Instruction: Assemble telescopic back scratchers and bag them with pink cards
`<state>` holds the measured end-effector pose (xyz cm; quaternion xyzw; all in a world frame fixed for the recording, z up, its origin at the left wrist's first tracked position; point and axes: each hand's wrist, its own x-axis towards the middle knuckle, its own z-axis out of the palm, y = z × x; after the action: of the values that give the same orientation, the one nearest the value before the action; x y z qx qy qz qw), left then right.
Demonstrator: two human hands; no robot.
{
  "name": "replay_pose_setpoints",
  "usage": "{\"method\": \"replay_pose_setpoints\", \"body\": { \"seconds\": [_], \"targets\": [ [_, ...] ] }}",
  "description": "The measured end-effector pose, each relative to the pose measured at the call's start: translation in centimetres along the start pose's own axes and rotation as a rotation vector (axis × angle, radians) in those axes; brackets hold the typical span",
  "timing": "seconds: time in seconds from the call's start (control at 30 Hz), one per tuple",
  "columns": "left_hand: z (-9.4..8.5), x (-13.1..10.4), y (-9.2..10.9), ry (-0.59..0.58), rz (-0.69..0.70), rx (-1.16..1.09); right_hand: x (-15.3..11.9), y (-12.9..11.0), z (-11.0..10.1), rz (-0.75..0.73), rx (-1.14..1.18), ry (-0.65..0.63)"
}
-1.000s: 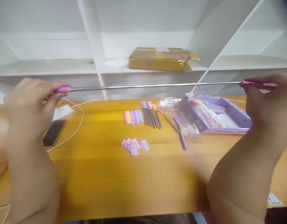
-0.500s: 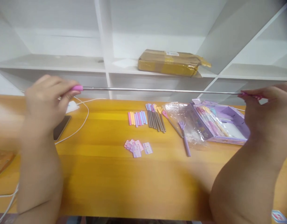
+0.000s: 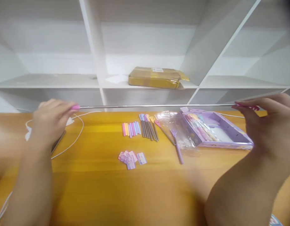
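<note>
A telescopic back scratcher (image 3: pixel 156 106) is drawn out level in front of me, a long thin metal rod between my two hands. My left hand (image 3: pixel 49 124) is closed on its pink handle at the left end. At the other end, the fingers of my right hand (image 3: pixel 272 121) pinch the pink claw head, mostly covered by them. Below on the table lie a row of coloured handle sleeves (image 3: pixel 131 129), a group of retracted back scratchers (image 3: pixel 149 128) with coloured claws, a pink-clawed one (image 3: pixel 165 132) and a purple one (image 3: pixel 177 146) fitted with its sleeve.
A purple open box (image 3: pixel 223 145) holds bagged scratchers, with clear plastic wrapping (image 3: pixel 183 138) beside it. Small printed cards (image 3: pixel 130 161) lie mid-table. A phone (image 3: pixel 57 142) and white cable (image 3: pixel 75 142) are at left. A taped cardboard parcel (image 3: pixel 154 78) sits on the white shelf (image 3: pixel 116 84).
My view has tilted upward, so table and shelf sit lower and further left in the picture. Both hands still hold the extended back scratcher by its ends.
</note>
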<state>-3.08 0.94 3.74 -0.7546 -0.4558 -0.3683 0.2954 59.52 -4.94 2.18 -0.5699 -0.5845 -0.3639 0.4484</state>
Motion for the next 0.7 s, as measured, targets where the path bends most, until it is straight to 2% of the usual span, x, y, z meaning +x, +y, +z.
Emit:
{"method": "replay_pose_setpoints", "body": {
  "seconds": [0.1, 0.3, 0.57, 0.7],
  "targets": [
    [0.4, 0.0, -0.4, -0.002, 0.046, 0.062, 0.3, -0.7, 0.4, -0.058, 0.046, 0.013],
    [0.8, -0.5, -0.1, -0.088, 0.123, 0.004, -0.1, -0.8, 2.2, -0.115, 0.091, -0.076],
    [2.4, -0.9, 2.2, -0.211, 0.180, -0.137, 0.4, -6.1, 4.5, -0.195, 0.130, -0.117],
    [1.3, -1.0, 2.2, -0.175, 0.218, -0.103, 0.4, -7.0, 4.1, -0.223, 0.142, -0.084]
  ]
}}
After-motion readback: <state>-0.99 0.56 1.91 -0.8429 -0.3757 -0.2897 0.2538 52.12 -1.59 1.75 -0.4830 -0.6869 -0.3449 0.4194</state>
